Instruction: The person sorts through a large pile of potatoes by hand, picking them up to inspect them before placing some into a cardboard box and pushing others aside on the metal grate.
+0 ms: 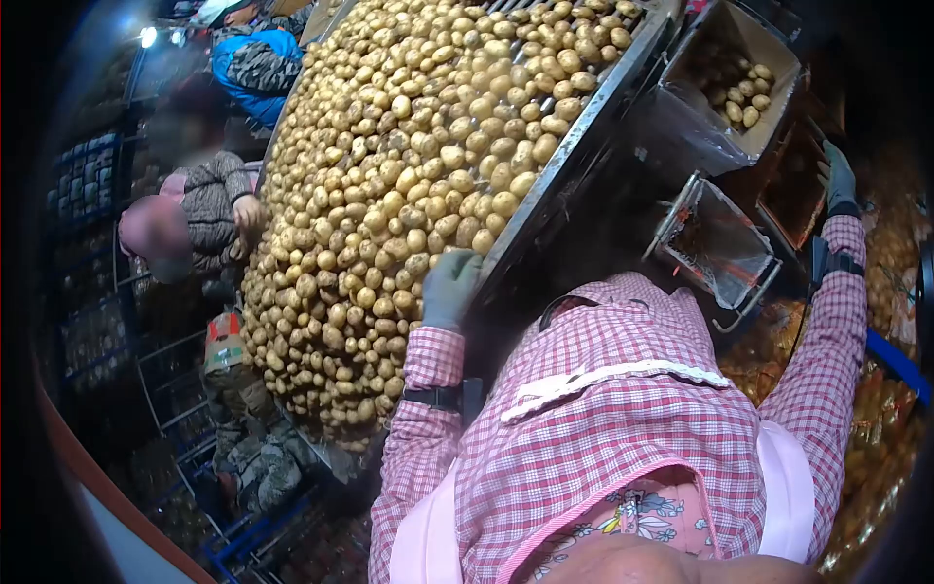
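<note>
My left hand [451,290], in a grey-green glove, rests at the near metal edge [564,146] of a large sorting table. Its fingers are curled beside the heaped potatoes [389,185], and whatever they may hold is hidden. Stretched far out to the right, my right hand [840,182] wears a similar glove. It is closed over the rim of a reddish-brown crate [793,190], with the thumb on the inner side.
A lined box [725,136] with several potatoes inside stands right of the table. Closer to me, a clear plastic bag [725,243] hangs in a metal frame. Across the table are a person in a patterned jacket [209,204] and another in a blue vest [255,73].
</note>
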The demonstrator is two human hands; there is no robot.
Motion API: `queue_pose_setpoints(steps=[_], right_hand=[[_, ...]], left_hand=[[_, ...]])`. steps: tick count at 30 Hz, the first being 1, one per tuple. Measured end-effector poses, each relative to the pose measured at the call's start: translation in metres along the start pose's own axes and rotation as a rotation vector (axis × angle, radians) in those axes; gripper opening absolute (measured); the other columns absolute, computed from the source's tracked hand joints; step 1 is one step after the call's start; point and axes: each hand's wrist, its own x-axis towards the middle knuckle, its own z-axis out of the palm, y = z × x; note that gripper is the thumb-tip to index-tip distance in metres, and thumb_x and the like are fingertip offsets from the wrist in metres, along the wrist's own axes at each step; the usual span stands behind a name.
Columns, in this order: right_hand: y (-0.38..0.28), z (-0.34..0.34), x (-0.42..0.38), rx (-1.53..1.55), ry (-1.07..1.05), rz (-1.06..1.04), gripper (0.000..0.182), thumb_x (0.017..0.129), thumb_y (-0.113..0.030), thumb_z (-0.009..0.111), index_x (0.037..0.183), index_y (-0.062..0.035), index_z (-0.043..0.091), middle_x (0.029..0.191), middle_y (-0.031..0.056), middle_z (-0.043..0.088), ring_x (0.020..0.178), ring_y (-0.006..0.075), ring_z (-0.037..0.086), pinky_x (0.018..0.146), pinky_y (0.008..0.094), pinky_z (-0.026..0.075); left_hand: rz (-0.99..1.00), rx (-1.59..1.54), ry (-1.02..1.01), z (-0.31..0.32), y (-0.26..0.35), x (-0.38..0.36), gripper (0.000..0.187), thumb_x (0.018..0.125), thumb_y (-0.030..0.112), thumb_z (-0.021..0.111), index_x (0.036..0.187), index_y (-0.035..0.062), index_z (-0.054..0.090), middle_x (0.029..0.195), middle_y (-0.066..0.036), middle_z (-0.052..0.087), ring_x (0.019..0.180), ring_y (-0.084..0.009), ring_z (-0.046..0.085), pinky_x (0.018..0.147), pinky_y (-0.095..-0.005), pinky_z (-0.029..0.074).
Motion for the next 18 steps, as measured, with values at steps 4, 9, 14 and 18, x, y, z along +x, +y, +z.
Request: queue_pose_setpoints(steps=[4,9,14,18], right_hand=[[0.030,0.081,-0.023,0.177,-0.367,0.023,0.043,0.101,-0.035,0.059,0.138,-0.0131,0.061,0.128,0.0093,0.066,0.097,0.0199,0.069,0.085,0.0334,0.056],[0.003,0.235,-0.201,0.023,-0.777,-0.005,0.040,0.100,-0.033,0.060,0.133,-0.0099,0.064,0.115,0.0067,0.070,0.081,0.0119,0.069,0.072,0.0262,0.056],[0.007,0.344,-0.297,0.003,-1.034,0.116,0.038,0.099,-0.030,0.064,0.130,-0.0075,0.065,0.108,0.0050,0.074,0.079,0.0107,0.070,0.066,0.0249,0.055],[0.012,0.408,-0.347,-0.135,-1.116,0.105,0.036,0.098,-0.027,0.068,0.129,-0.0091,0.066,0.105,0.0029,0.073,0.072,0.0080,0.065,0.062,0.0235,0.054]], left_hand=[[-0.025,0.343,0.222,-0.027,-0.069,0.010,0.056,0.087,0.037,0.075,0.131,0.0028,0.063,0.128,-0.019,0.064,0.122,-0.0326,0.059,0.103,-0.0417,0.048],[0.033,0.599,0.277,-0.026,-0.107,0.024,0.086,0.080,0.040,0.080,0.151,0.0106,0.041,0.135,-0.021,0.051,0.120,-0.0423,0.054,0.102,-0.0491,0.046],[-0.184,0.568,0.156,-0.023,-0.074,0.061,0.095,0.078,0.037,0.079,0.158,0.0161,0.033,0.130,-0.023,0.054,0.111,-0.0413,0.060,0.096,-0.0502,0.050],[-0.016,0.368,0.216,-0.015,-0.071,0.103,0.098,0.078,0.028,0.079,0.160,0.0181,0.027,0.143,-0.025,0.046,0.124,-0.0433,0.055,0.103,-0.0470,0.047]])
